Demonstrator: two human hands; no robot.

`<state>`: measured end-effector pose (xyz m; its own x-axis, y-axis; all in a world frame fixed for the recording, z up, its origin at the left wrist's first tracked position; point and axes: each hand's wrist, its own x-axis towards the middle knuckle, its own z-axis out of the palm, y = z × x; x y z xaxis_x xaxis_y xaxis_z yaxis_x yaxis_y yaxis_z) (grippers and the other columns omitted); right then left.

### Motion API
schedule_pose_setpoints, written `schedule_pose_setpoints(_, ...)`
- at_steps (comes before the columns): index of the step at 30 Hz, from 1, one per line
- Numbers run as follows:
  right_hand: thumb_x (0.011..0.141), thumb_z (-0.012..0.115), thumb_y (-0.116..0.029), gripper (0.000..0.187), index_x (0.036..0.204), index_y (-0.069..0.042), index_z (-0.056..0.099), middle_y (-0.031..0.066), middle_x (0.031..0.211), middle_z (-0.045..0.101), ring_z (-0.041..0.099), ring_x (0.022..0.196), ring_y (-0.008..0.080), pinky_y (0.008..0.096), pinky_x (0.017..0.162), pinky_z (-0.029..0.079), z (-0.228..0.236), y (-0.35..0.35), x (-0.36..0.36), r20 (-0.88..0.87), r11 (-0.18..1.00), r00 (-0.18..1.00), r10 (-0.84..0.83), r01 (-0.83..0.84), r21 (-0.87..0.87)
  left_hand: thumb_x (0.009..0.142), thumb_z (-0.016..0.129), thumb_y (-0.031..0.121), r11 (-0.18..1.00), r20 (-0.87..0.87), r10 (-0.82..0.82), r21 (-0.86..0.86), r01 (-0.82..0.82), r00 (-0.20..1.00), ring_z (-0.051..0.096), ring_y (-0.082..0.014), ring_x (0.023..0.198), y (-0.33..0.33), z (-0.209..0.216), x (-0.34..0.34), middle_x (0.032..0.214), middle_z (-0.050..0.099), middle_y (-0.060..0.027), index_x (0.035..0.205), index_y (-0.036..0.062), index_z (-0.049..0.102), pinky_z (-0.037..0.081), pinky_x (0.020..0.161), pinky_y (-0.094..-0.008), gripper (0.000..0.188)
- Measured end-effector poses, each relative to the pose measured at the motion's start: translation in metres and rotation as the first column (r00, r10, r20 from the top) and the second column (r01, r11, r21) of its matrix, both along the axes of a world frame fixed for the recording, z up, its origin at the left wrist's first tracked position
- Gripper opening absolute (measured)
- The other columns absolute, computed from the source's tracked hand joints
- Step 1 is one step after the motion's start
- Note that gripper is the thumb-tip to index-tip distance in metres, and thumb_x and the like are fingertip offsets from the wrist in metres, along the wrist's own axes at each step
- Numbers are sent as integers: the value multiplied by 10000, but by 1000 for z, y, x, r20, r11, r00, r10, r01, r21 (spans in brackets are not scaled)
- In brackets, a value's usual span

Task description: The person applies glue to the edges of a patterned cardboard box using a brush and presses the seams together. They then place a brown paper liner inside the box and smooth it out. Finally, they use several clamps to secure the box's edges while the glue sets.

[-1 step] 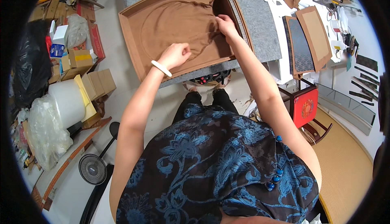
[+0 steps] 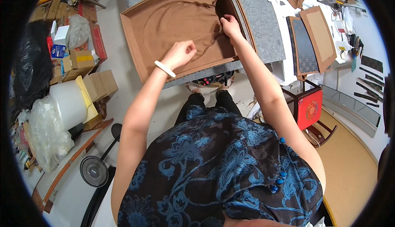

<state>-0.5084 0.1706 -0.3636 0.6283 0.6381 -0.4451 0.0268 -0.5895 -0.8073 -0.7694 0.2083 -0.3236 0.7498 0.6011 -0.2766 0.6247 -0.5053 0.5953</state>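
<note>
Brown cloth (image 2: 181, 25) lay inside the shallow brown tray (image 2: 131, 41) on the grey felt mat (image 2: 263, 25), upper middle of the frame. Her left hand (image 2: 180, 54), fingers curled, pressed the cloth near the tray's front wall. Her right hand (image 2: 230, 26) pinched a fold at the right wall. Smoothing well, I judged, meant pulling evenly from both sides, without bunching the corner.

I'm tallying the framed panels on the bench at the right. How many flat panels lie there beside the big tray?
2: a dark blue patterned panel and a tan brown-framed panel overlapping its right edge, both right of the grey mat. Clutter beyond may hide more.
</note>
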Motion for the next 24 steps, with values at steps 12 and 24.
schedule_pose_setpoints(12, 775, 844, -315, 487, 1207, -148, 694, 143, 1242, 586, 529, 1206, 355, 471, 995, 489, 15, 6, -43, 691, 597, 424, 585, -802, -14, 848, 748, 461, 909, -150, -49, 403, 106, 987, 186, -394, 1537, -11, -16, -11, 1650, 280, -157, 1523, 224, 470, 183, 1195, -677, 767)
schedule_pose_setpoints(24, 862, 767, -421, 758, 1532, -246, 458, 111, 1597, 370, 322, 1485, 346, 516, 1208, 297, 20, 32, -16, 701, 451, 71, 709, -810, -374, 994, 508, 578, 868, -384, -144, 394, 303, 912, 24, -365, 1586, -2, -16, 15, 1722, 133, -70, 1569, 341, 406, 55, 1149, -785, 629)
